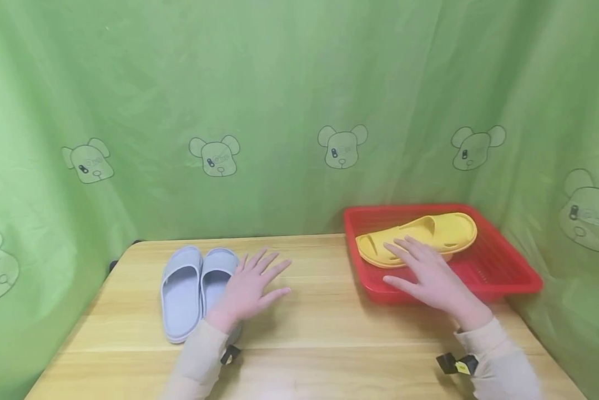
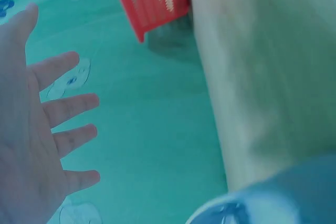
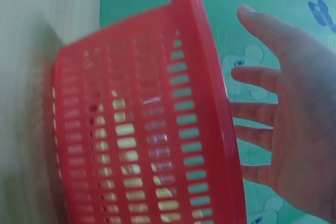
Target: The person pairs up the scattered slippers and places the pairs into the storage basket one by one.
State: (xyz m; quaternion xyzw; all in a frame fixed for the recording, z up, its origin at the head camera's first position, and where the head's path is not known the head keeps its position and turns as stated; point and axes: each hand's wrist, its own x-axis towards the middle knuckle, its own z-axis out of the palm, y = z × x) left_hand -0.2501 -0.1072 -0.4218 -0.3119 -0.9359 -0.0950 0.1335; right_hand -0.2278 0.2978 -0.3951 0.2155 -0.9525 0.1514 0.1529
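Two light blue-grey slippers (image 1: pixel 181 300) lie side by side on the left of the table, toes toward the back. My left hand (image 1: pixel 249 289) hovers above the right one, fingers spread and holding nothing; it hides part of that slipper. A red slotted basket (image 1: pixel 504 266) stands at the right, and a yellow slipper (image 1: pixel 449 230) lies across the inside of it. Over the basket's near rim is my right hand (image 1: pixel 431 278), with straight, spread fingers and an empty palm. In the right wrist view the fingers show just beyond the basket's rim (image 3: pixel 223 103).
The wooden table (image 1: pixel 319 328) carries the slippers and the basket. Green curtain (image 1: pixel 279 83) printed with bear heads hangs close behind the table and along both sides. The basket's right side is close to the curtain.
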